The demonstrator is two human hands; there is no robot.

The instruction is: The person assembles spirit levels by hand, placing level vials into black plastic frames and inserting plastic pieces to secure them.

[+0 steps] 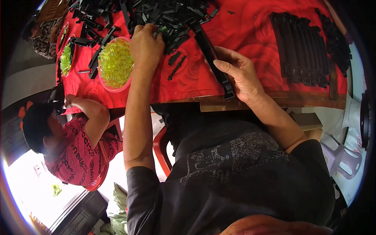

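My right hand [239, 74] is closed around a long black plastic bar [209, 51], thumb lying on top of it. The bar slants from the heap down toward the table's front edge. At the near side of a heap of small black plastic parts [172, 19], my left hand [147, 45] reaches in with its fingers curled down. Its fingertips are partly hidden, so whatever they pinch does not show. Beside my left wrist stands a pink-rimmed bowl [102, 84] full of clear yellow-green plastic pieces [116, 62]. Two loose black parts [177, 67] lie between my hands.
A row of long black bars [299, 49] lies side by side at the right, on the red tablecloth [254, 35]. Another bowl of green pieces [65, 58] stands at the left. A person in a red patterned shirt [78, 156] sits there. A purple plastic chair [346, 160] stands at lower right.
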